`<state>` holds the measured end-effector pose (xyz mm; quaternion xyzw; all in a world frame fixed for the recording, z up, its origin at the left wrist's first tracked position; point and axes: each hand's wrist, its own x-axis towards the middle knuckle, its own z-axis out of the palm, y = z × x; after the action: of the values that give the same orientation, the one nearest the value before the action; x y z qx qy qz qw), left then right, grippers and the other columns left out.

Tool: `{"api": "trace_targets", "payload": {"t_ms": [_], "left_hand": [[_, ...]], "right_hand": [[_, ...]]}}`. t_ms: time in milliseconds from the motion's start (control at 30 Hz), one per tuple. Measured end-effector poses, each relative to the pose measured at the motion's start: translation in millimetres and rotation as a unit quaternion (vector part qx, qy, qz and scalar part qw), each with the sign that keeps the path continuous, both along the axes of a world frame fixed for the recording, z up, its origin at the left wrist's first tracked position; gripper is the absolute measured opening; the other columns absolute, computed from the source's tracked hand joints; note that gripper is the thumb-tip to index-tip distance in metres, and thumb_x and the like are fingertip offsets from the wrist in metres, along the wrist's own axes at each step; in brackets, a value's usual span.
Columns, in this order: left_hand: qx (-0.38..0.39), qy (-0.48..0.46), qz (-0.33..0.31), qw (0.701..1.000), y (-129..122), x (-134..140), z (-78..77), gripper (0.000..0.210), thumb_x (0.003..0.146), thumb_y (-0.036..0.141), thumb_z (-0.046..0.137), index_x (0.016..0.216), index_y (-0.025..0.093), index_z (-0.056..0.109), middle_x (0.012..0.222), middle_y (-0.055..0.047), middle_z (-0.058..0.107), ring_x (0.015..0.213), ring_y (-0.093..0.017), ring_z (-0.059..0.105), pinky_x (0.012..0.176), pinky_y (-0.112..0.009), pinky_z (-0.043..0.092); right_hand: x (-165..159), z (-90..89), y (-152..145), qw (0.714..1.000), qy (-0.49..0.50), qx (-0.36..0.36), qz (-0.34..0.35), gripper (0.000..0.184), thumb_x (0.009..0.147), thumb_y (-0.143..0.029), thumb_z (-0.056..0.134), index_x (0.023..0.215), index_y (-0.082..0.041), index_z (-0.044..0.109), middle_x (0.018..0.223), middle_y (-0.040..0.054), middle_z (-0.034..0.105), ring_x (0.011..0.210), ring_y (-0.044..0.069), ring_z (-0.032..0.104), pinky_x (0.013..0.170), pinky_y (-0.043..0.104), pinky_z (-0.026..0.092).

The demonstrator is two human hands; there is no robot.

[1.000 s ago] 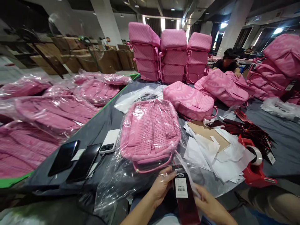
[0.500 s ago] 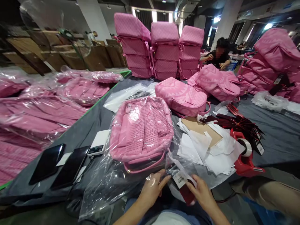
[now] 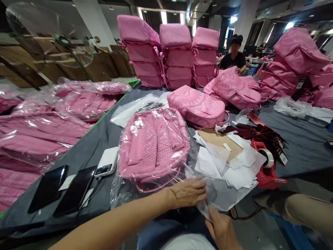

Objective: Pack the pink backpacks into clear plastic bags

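A pink backpack [image 3: 153,149] lies straps-up inside a clear plastic bag [image 3: 117,189] at the table's front edge. My left hand [image 3: 188,191] reaches across below the backpack, its fingers closed over the gathered plastic on the right. Lower down, my right hand [image 3: 222,227] pinches a whitish strip of the same plastic at the bag's mouth. The hang tag with a barcode label is hidden now, behind my hands or the plastic.
Phones or tablets [image 3: 48,189] and a white power bank [image 3: 107,161] lie left. White papers [image 3: 234,170], a red tape dispenser [image 3: 269,170] and dark hang tags [image 3: 260,133] sit right. Pink backpacks [image 3: 196,106] stand behind; bagged ones [image 3: 44,132] lie left. A person [image 3: 232,59] sits beyond.
My left hand has moved right, onto the plastic. My right hand has dropped slightly. The tag between them has gone out of sight, and the bag's loose front edge has been drawn in.
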<state>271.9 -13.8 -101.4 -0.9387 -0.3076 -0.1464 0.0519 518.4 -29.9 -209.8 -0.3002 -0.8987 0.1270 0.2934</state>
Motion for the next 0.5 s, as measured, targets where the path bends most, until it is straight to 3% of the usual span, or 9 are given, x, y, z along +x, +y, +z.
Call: {"api": "trace_targets", "payload": {"t_ms": [100,167,267,367,500], "left_hand": [[0.02,0.029,-0.062,0.997,-2,1,-4.8,0.021,0.098,0.016,0.055,0.081,0.019,0.066,0.079,-0.006,0.068,0.088,-0.022,0.063,0.096,-0.039,0.05],[0.043,0.045,-0.072,0.996,-11,-5,-9.5,0.024,0.096,0.018,0.06,0.072,0.018,0.063,0.078,-0.005,0.065,0.08,-0.02,0.061,0.083,-0.037,0.052],[0.078,0.049,-0.063,0.994,-27,-18,-18.0,0.018,0.092,0.017,0.064,0.075,0.018,0.064,0.095,-0.008,0.07,0.09,-0.021,0.064,0.091,-0.037,0.054],[0.12,0.004,-0.031,0.992,-37,-29,-23.4,0.014,0.095,0.017,0.057,0.086,0.017,0.068,0.12,-0.013,0.071,0.105,-0.022,0.065,0.1,-0.042,0.054],[0.155,-0.067,0.01,0.986,-38,-31,-20.6,0.019,0.096,0.012,0.052,0.099,0.011,0.071,0.116,-0.013,0.074,0.112,-0.026,0.066,0.107,-0.045,0.053]], "right_hand": [[9,-11.0,-14,0.996,-0.062,0.003,0.064,0.046,0.09,-0.011,0.048,0.134,-0.016,0.062,0.084,0.0088,0.076,0.063,0.022,0.072,0.059,0.028,0.057],[14,-12.4,-18,0.992,-0.083,-0.024,0.087,0.061,0.082,-0.009,0.051,0.142,-0.016,0.055,0.092,0.009,0.077,0.067,0.022,0.073,0.061,0.027,0.058],[11,-10.2,-16,0.993,-0.091,-0.046,0.064,0.075,0.076,-0.007,0.049,0.151,-0.014,0.044,0.103,0.0114,0.076,0.073,0.022,0.073,0.066,0.029,0.059],[-5,-15.1,-16,0.994,-0.096,-0.035,0.04,0.06,0.081,-0.007,0.047,0.14,-0.013,0.053,0.098,0.0118,0.076,0.075,0.023,0.074,0.065,0.029,0.058],[-12,-27.9,-24,0.991,-0.117,-0.028,0.058,0.038,0.08,-0.005,0.045,0.109,-0.018,0.067,0.08,0.0066,0.074,0.064,0.022,0.071,0.055,0.027,0.053]]}}
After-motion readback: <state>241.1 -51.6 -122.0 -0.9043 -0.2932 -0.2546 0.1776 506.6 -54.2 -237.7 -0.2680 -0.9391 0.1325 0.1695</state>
